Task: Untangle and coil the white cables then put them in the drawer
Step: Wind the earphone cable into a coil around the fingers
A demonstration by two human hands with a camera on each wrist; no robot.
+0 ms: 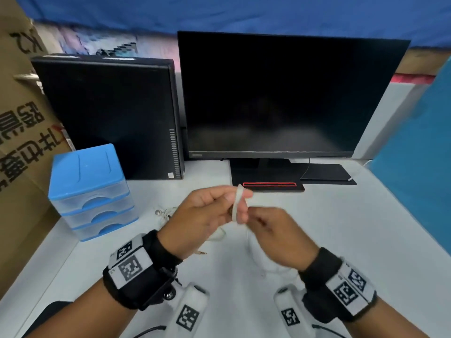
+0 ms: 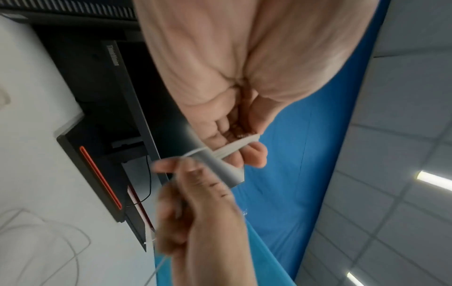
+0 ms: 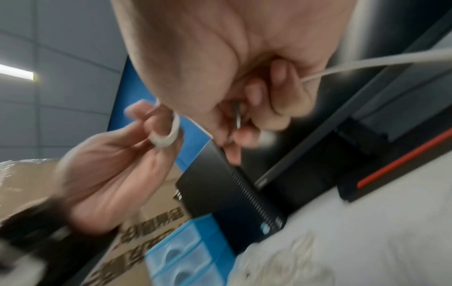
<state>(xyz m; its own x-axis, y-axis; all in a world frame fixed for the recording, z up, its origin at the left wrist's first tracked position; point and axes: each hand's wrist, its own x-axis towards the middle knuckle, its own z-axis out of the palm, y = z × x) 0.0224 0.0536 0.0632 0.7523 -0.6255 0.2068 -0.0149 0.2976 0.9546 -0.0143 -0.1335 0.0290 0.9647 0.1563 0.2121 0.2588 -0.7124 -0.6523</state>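
While both hands meet above the desk (image 1: pixel 341 228), left hand (image 1: pixel 205 215) holding white cable (image 1: pixel 238 206) coiled round its fingers, right hand (image 1: pixel 278 235) pinching the strand, blue drawer unit (image 1: pixel 90 191) nearby

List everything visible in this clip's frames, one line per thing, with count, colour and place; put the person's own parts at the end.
White cable: one, wound round left fingers, above the desk middle.
Loose cables: white tangle, count unclear, on the desk beside the drawers.
Drawer unit: one, blue with clear drawers, all three shut, desk left.
Computer tower: one, black, behind the drawer unit.
Monitor: one, black, screen dark, desk back.
Cardboard box: one, brown, far left.
Desk: one, white.
Left hand: holds the coil.
Right hand: pinches the cable.
Wrist bands: two, black with printed markers.
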